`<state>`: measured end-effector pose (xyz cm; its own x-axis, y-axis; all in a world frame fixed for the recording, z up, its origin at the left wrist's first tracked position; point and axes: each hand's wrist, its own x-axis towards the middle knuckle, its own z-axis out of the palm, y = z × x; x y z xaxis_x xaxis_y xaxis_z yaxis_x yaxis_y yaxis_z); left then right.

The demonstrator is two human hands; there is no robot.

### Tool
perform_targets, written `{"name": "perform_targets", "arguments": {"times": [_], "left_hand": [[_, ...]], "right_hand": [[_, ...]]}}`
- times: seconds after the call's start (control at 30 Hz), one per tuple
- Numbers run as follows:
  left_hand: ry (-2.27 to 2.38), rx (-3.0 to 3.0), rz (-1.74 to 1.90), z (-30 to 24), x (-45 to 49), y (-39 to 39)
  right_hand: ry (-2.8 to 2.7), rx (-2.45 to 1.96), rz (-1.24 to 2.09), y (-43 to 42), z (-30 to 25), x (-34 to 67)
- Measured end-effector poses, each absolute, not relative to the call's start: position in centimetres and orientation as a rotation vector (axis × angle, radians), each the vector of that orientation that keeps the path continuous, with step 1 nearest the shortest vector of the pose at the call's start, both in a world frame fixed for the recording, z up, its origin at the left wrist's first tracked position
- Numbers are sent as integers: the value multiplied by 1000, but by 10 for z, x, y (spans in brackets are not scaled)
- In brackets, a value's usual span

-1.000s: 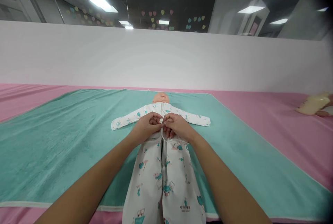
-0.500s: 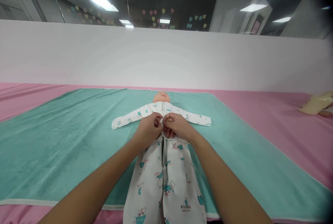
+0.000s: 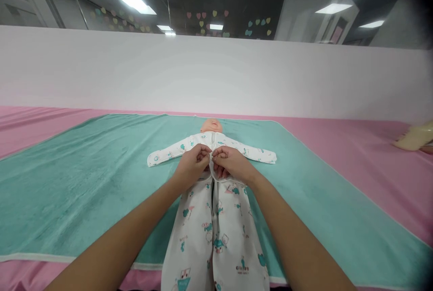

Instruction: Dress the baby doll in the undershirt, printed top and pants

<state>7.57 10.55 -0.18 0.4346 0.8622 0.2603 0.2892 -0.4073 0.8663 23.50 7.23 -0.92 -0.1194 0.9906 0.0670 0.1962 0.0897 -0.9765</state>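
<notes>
**A fine pinch that could slip**

The suit (image 3: 233, 232) lies front up on the blanket (image 3: 84, 182), sleeves spread, legs running toward us. The left hand (image 3: 193, 167) and right hand (image 3: 233, 162) meet at the middle of its front, each pinching cloth between thumb and fingers; what exactly sits between the fingertips is too small for us to tell.

We judge the grip to be the weak point: so little cloth is caught that a hard tug could pull one edge free. If one side rides higher than the other, the two edges could meet crooked. The front gapes darkly below the hands, so we think loose cloth could fold in there.

Beyond the collar shows the doll's head (image 3: 211, 126); lifting the suit sharply could shift it. Farther out, the pink sheet (image 3: 338, 146) shows around the blanket, and we see little to snag.
</notes>
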Motion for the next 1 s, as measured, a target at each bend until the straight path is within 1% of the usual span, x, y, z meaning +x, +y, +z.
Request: {"name": "perform_targets", "arguments": {"times": [0.37,0.5,0.57,0.67,0.7,0.77,0.87,1.0], "left_hand": [[827,1720,925,-6,74,113],[922,1750,965,-5,76,110],[1002,1802,1027,-5,79,112],[1164,1986,1158,-3,86,123],[1209,2071,1171,0,89,129],[1243,2242,1096,6,94,140],[1222,2417,806,20,98,152],[1178,2400,510,39,95,168]], "right_hand": [[-1473,-1232,1122,74,-11,237],[-1413,-1257,1092,76,-14,232],[-1292,-1297,865,78,-16,226],[-1164,-1335,336,81,-18,219],[-1176,-1347,217,83,-19,219],[-1253,-1396,139,87,-20,221],[-1334,-1539,169,96,-22,228],[-1456,-1740,162,114,-16,235]]}}
